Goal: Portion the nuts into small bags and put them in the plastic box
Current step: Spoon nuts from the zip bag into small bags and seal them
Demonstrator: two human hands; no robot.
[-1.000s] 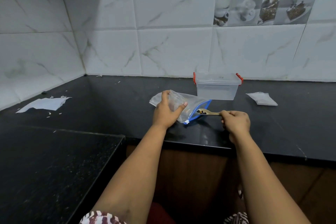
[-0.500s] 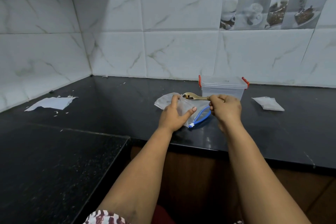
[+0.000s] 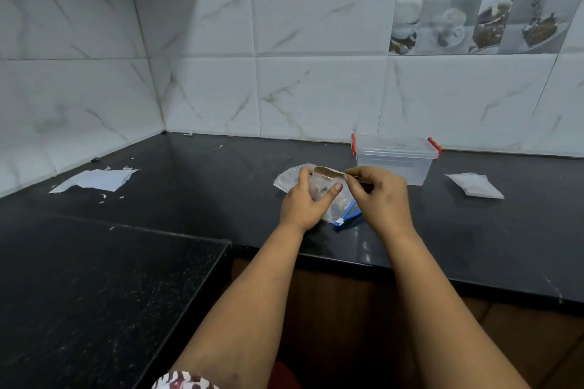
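Observation:
My left hand (image 3: 304,203) grips a small clear bag (image 3: 318,186) upright, with its mouth facing up; a few dark nuts show through it. My right hand (image 3: 380,197) pinches the handle of a golden spoon (image 3: 328,172), whose bowl is tipped over the bag's mouth. Under my hands lies a larger clear zip bag with a blue seal (image 3: 347,215) on the black counter. The clear plastic box (image 3: 395,157) with red clips stands just behind my right hand, its lid on.
A flat white pouch (image 3: 474,185) lies right of the box. A torn white paper sheet (image 3: 94,179) with scraps lies at the far left. More clear bags (image 3: 286,177) lie behind my left hand. A lower black counter (image 3: 94,294) juts out at front left.
My right hand carried the spoon from the blue-sealed bag up and left to the small bag's mouth. The spoon, which held dark nuts before, now tips over the bag.

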